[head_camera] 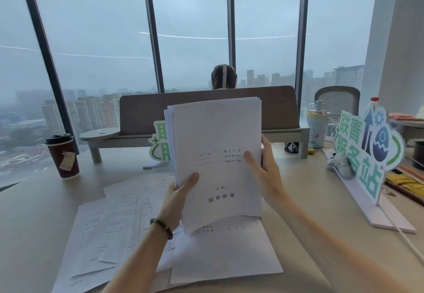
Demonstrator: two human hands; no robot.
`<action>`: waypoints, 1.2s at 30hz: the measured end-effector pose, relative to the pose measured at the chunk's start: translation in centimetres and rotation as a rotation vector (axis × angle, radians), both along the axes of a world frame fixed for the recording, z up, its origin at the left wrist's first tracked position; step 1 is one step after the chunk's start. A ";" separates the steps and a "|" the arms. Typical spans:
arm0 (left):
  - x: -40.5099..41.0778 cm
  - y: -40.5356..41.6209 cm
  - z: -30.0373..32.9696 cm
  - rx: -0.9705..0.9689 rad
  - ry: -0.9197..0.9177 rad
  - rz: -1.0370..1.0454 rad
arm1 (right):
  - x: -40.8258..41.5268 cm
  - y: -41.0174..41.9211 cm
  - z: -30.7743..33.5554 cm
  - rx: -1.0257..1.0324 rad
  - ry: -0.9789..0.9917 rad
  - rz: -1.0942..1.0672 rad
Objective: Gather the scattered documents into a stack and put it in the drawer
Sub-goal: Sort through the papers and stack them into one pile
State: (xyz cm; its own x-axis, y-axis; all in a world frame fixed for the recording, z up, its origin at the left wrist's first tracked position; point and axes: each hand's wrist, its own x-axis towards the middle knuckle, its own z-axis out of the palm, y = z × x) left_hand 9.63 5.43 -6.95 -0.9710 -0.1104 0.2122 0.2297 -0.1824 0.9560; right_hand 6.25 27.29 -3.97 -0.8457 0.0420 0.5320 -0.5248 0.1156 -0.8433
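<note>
Left hand (177, 197) grips thick white paper stack (218, 155) at left edge, thumb on front. Right hand (266, 168) holds right edge, thumb on front, fingers behind. Stack upright, lifted above beige desk (309, 201). Loose white printed sheets (110, 228) lie flat at 7 o'clock. Dark red paper cup (63, 156) at 9 o'clock, well apart.

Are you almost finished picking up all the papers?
About halfway. Done: a bundle of sheets is already gathered into a stack. In hand: the left hand grips its left edge and the right hand holds its right edge, keeping it upright above the desk. Left: loose documents lie spread on the desk, unevenly overlapped. No drawer shows in this view, so putting the stack away is not yet done.
</note>
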 end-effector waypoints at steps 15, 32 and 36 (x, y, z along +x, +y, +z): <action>-1.2 -0.4 0.3 -0.245 0.022 0.207 | -0.9 -0.4 -2.6 0.124 -0.194 0.032; -4.2 -6.2 -2.5 -0.392 -0.499 0.195 | -2.8 1.8 -3.8 0.239 -0.639 -0.101; -4.9 -6.5 -4.0 -0.520 -0.523 0.164 | -3.2 1.8 -4.3 0.089 -0.737 -0.013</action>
State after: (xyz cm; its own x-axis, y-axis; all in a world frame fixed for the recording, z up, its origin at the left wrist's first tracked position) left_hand 4.70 -1.04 -10.95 -0.9392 -0.2736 -0.2074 -0.2921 0.3193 0.9015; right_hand 3.03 29.07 -8.28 -0.9844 0.0379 -0.1718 0.1759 0.2026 -0.9633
